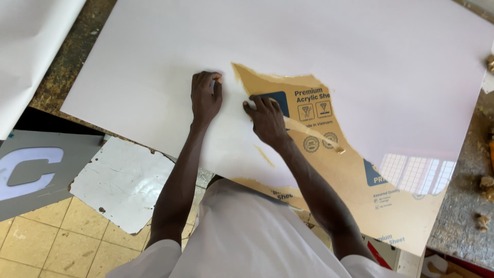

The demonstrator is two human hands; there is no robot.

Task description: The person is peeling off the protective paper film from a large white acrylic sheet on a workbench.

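Item 1: white acrylic sheet (319, 41), glossy, lying flat on counter (463, 206), covers most of the view; near edge overhangs the counter toward the person. A window reflection shows on the gloss at lower right.

Item 2: brown paper protective film (355, 175), printed w/ blue squares and round marks, partly torn away. Remaining patch runs from sheet centre to near-right corner; torn edge ragged. A thin leftover strip (314, 135) of film lies diagonally across it, and a small sliver (264, 155) sits on the bare white just below the right wrist.

Item 3: left hand (205, 98), palm down on bare white surface, fingers curled, tips pressed beside the film's pointed top-left end. Grip: bent fingers resting on sheet; can't tell if anything is pinched.

Item 4: right hand (266, 119), just beside left, on the film's torn edge over a blue square. Fingertips pressed at the edge; can't tell if grip has caught the paper or only presses it.

Misc: second white sheet (25, 51) at far left, apart. Below counter, left: grey panel w/ large white letter cut-out (31, 172), a scuffed white offcut (123, 180), yellowish tile floor (46, 242). Wood scraps (483, 195) on counter's right side. Person wears white shirt (247, 237).
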